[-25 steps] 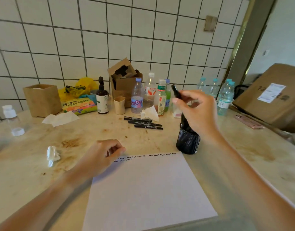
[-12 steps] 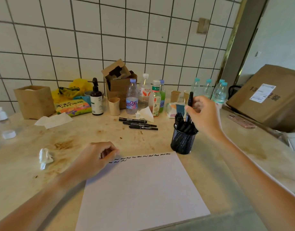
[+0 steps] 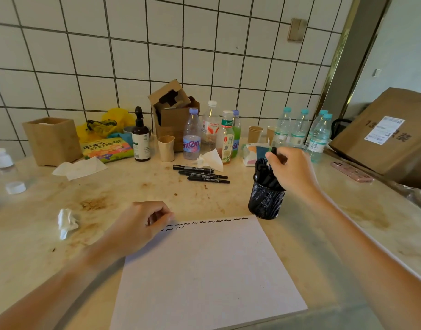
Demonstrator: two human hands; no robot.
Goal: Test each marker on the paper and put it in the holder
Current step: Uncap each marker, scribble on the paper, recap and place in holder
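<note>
Black mesh holder [image 3: 265, 202] stands just under the right hand [image 3: 291, 171], already packed with markers. That hand pinches a marker [image 3: 274, 152] between thumb and fingers, its lower end down among the others in the holder, its top poking up above the knuckles. The left hand [image 3: 142, 226] lies curled at the top left corner of the paper [image 3: 204, 270], seemingly pinning it; whether anything is held inside the fingers I cannot tell. Rows of black squiggles [image 3: 204, 221] run just beside that hand toward the holder. Three loose markers [image 3: 202, 173] lie on the counter beyond the left hand, between it and the bottles [image 3: 212, 132].

Risks, as I judge them: the holder is crowded, so the marker may jam on its neighbours and stay propped high, or spring out on release. Pushing harder could tip the light mesh cup, which stands right at the paper's top edge, and spill markers across the sheet. Withdrawing the right hand carelessly could snag a standing marker and drag it out. Reaching next for the three loose markers passes close to the bottles and the tissue [image 3: 213, 158], easily knocked.
</note>
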